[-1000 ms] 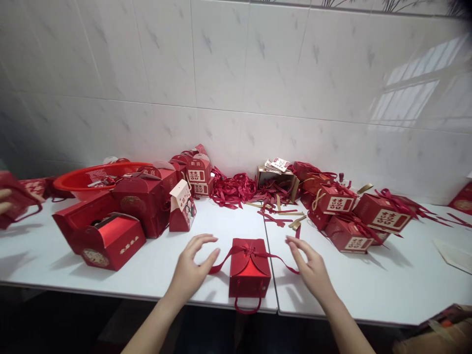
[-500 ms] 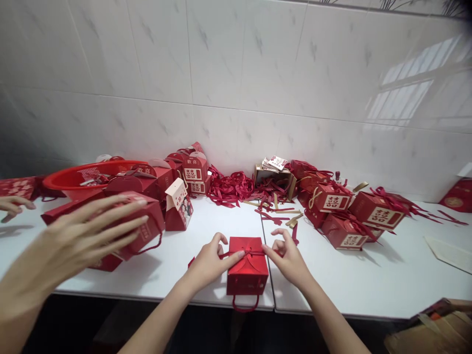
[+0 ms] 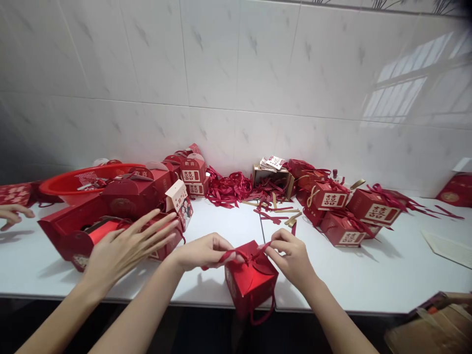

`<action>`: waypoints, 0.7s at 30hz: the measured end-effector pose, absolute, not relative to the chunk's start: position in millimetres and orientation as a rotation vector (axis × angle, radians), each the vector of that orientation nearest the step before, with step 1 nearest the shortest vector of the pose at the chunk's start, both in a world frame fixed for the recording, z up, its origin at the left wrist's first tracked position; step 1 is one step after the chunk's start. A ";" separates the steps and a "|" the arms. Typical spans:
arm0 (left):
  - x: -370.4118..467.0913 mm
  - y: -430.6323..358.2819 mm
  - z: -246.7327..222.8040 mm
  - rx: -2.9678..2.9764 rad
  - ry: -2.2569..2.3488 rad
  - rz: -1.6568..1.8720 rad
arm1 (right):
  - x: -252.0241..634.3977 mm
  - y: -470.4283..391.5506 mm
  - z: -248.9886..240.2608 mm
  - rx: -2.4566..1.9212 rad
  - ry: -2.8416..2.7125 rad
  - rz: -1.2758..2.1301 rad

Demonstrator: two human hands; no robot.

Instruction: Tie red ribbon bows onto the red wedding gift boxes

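Note:
A red gift box [image 3: 252,282] with a cord handle stands tilted and turned at the table's front edge. Dark red ribbon [image 3: 248,257] crosses its folded top. My left hand [image 3: 212,250] pinches the ribbon on the left side of the lid, fingers closed. On the right, my right hand [image 3: 285,250] grips the other end of the ribbon between thumb and fingers. Another person's hand [image 3: 127,246] is spread beside my left arm, against a red box [image 3: 162,241]. At the far left edge, part of a further hand [image 3: 13,214] shows.
Red boxes [image 3: 129,196] and an orange-red basket [image 3: 55,183] crowd the left. Loose ribbons [image 3: 230,188] and a small open box [image 3: 273,178] lie by the wall. Finished-looking boxes [image 3: 334,199] are stacked right. A cardboard box [image 3: 435,327] is at lower right.
The red box between my hands has turned and tilted, and the ribbon is pulled up off its lid. The other person's hand has moved right, with a box now set down beside it.

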State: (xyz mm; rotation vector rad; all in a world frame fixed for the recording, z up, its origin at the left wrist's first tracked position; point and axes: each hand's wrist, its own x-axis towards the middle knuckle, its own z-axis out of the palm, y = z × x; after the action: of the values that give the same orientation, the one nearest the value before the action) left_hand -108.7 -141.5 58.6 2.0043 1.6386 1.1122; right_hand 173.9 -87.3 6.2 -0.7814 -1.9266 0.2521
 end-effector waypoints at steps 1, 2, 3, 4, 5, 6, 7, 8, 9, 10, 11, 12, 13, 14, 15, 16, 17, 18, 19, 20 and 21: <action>-91.9 -134.8 53.5 2.011 1.573 1.060 | 172.3 -89.2 9.7 -0.754 -1.931 0.324; -75.1 -128.6 48.1 2.017 1.530 1.024 | 170.2 -91.6 12.4 -0.735 -1.934 0.397; -59.5 -123.8 42.8 2.015 1.473 0.979 | 167.6 -94.3 14.3 -0.724 -1.935 0.469; -45.9 -120.9 38.1 1.977 1.346 0.899 | 164.5 -97.0 15.1 -0.723 -1.935 0.543; -34.8 -120.3 33.8 1.944 1.299 0.903 | 161.0 -99.5 15.2 -0.731 -1.931 0.619; -26.2 -121.8 30.1 1.925 1.283 0.928 | 157.3 -101.6 14.7 -0.746 -1.920 0.694; -19.9 -124.8 26.8 1.925 1.302 0.981 | 153.7 -103.1 14.0 -0.768 -1.901 0.764; -15.7 -128.7 23.8 1.952 1.356 1.053 | 150.4 -104.0 13.3 -0.795 -1.880 0.831; -13.0 -132.9 21.0 2.000 1.420 1.114 | 147.8 -104.4 12.8 -0.825 -1.858 0.893; -11.5 -136.7 18.4 2.063 1.480 1.152 | 145.8 -104.3 12.8 -0.854 -1.837 0.951; -10.9 -139.9 16.0 2.132 1.528 1.166 | 144.6 -103.8 13.2 -0.878 -1.820 1.004; -10.8 -142.1 13.8 2.197 1.566 1.156 | 143.9 -103.2 13.9 -0.896 -1.811 1.055; -11.3 -143.5 11.8 2.251 1.596 1.139 | 143.7 -102.4 15.0 -0.908 -1.809 1.098; -11.9 -144.2 10.0 2.293 1.615 1.123 | 143.9 -101.6 16.4 -0.920 -1.812 1.130; -12.8 -144.4 8.2 2.325 1.620 1.112 | 144.1 -100.8 17.8 -0.936 -1.819 1.148; -13.9 -144.2 6.5 2.349 1.613 1.113 | 144.5 -99.9 19.4 -0.955 -1.834 1.156; -15.1 -144.0 4.9 2.369 1.595 1.128 | 144.8 -98.9 21.1 -0.977 -1.857 1.157; -16.5 -143.8 3.5 2.384 1.569 1.151 | 145.2 -97.6 22.9 -0.999 -1.884 1.162; -18.0 -143.6 2.4 2.397 1.531 1.175 | 145.8 -96.1 24.8 -1.012 -1.915 1.179; -19.7 -143.4 1.8 2.412 1.482 1.195 | 146.5 -94.1 26.8 -1.012 -1.945 1.213; -21.6 -143.1 1.8 2.433 1.422 1.210 | 147.4 -91.7 28.9 -0.998 -1.974 1.263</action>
State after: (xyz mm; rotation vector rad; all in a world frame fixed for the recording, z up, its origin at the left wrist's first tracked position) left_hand -21.6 -143.1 1.8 2.4331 1.4217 1.2097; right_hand 147.4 -91.7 28.9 -0.9975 -1.9739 1.2634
